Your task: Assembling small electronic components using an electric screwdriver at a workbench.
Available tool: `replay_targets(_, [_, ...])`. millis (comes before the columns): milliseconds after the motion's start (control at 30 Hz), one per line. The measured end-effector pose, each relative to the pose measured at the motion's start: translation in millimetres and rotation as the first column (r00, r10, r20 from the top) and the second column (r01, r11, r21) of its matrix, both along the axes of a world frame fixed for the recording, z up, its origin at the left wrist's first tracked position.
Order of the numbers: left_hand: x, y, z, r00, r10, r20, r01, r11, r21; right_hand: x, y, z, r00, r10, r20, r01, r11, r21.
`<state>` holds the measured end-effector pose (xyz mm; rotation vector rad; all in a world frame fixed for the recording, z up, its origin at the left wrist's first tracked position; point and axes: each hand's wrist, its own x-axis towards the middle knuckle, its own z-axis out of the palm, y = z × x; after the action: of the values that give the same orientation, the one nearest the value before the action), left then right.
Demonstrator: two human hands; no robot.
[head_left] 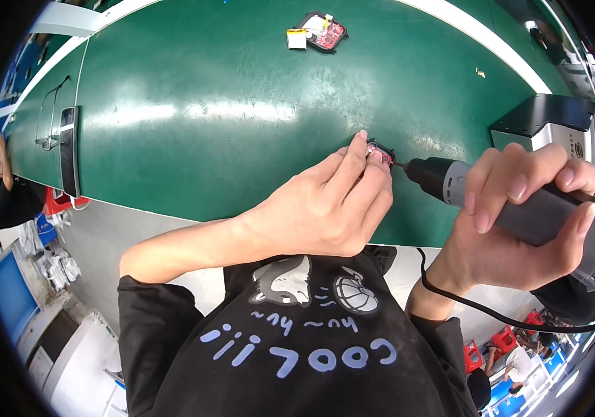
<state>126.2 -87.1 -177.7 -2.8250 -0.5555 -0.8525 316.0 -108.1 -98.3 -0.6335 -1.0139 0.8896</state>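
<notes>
My left hand (pixel 325 205) rests on the bench, its fingertips gripping a small dark-cased device (pixel 381 149) with a red circuit board. The fingers cover much of that device. Wrapped in my right hand (pixel 520 222) is a grey and black electric screwdriver (pixel 456 182), tilted nearly flat, with its thin bit pointing left. The bit's tip reaches the device's right edge beside my left fingertips; whether it sits in a screw is too small to tell. A black cord (pixel 478 313) runs below my right wrist.
On the green bench (pixel 207 153), a second opened device (pixel 329 33) with a red board lies at the far side, a silver battery pouch (pixel 297 39) beside it. A black and silver box (pixel 548 125) stands at right. A dark flat bar (pixel 69 149) lies at left.
</notes>
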Motion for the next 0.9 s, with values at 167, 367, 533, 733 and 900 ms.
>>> replay_targets(167, [0,2,2,1.000,-0.014,-0.010,0.014,1.000,0.001,2,-1,-2,1.000,0.013,0.004,-0.013,1.000,0.003])
replay_targets(367, [1,1,5,0.999,-0.018,-0.028,0.017,1.000,-0.015,6,1,-3,0.999,0.045,0.000,-0.045,0.999,0.023])
replay_targets(533, [2,-2,6,0.999,-0.010,-0.033,0.009,0.999,-0.041,6,1,-5,0.995,0.090,0.043,-0.091,0.995,0.029])
replay_targets(733, [6,-4,5,1.000,0.024,-0.002,-0.024,0.994,-0.106,5,3,-10,0.998,0.062,0.005,-0.062,0.998,-0.019])
replay_targets(900, [7,-9,9,0.998,0.059,-0.025,-0.062,0.988,-0.143,-5,2,-10,1.000,0.017,0.019,-0.018,1.000,0.016])
